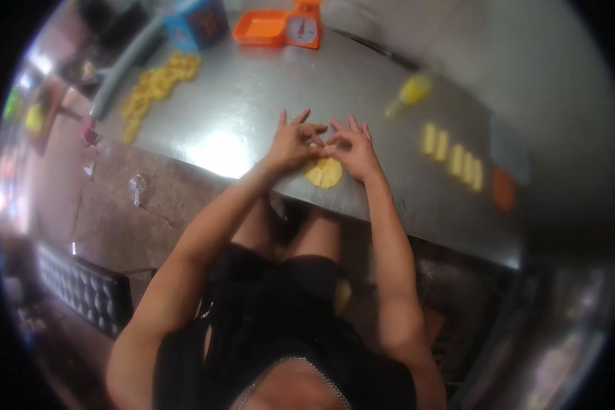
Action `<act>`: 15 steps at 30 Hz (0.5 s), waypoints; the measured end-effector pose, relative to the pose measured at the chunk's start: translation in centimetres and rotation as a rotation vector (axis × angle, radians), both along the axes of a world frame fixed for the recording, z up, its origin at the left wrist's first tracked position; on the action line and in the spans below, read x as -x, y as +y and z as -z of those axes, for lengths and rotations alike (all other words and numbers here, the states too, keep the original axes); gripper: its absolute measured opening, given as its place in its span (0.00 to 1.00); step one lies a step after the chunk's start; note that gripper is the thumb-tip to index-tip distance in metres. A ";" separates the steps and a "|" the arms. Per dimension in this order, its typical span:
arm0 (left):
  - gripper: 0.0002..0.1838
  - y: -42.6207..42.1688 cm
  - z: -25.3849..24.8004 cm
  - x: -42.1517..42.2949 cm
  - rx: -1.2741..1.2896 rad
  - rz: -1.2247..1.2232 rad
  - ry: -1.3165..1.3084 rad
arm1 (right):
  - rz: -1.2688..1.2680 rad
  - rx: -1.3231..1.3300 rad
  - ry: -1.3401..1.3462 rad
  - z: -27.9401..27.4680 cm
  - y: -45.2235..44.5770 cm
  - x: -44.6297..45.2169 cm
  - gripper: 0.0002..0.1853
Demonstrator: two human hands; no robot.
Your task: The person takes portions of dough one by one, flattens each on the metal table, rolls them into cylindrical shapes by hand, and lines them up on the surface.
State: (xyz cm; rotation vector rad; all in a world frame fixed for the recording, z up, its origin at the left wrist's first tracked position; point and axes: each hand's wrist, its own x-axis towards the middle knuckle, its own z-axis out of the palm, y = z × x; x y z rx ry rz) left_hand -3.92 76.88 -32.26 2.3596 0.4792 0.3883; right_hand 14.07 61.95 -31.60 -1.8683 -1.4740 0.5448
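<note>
A flat, round piece of yellow dough (323,173) with an uneven edge lies near the front edge of the metal table. My left hand (296,142) pinches its far edge between thumb and index finger, the other fingers raised. Right beside it, my right hand (354,148) pinches the same far edge, its remaining fingers spread upward. The fingertips of both hands almost meet, and they hide that part of the dough.
On the metal table (253,89), several shaped dough pieces (158,83) lie at left and several dough sticks (456,158) at right. Farther back are a blue box (197,26), an orange kitchen scale (302,31) and a yellow bottle-like object (414,89). An orange block (503,189) sits far right.
</note>
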 end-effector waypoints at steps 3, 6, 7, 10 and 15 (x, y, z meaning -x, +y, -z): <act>0.22 -0.4 1.8 -0.5 -0.001 -0.107 -0.190 | 0.075 -0.095 -0.003 0.5 0.4 0.2 0.21; 0.25 -0.9 1.2 0.3 -0.129 -0.099 -0.089 | 0.053 -0.088 0.010 0.2 -0.8 0.6 0.21; 0.25 -0.5 0.6 0.3 -0.131 -0.099 -0.091 | 0.016 -0.017 -0.006 -0.5 -0.9 0.6 0.21; 0.31 -0.7 0.6 0.8 0.081 0.000 0.066 | 0.018 -0.004 -0.012 0.1 -0.7 0.1 0.23; 0.28 -1.5 1.5 0.5 -0.140 -0.122 -0.095 | 0.066 -0.112 0.054 -0.1 -1.3 0.8 0.19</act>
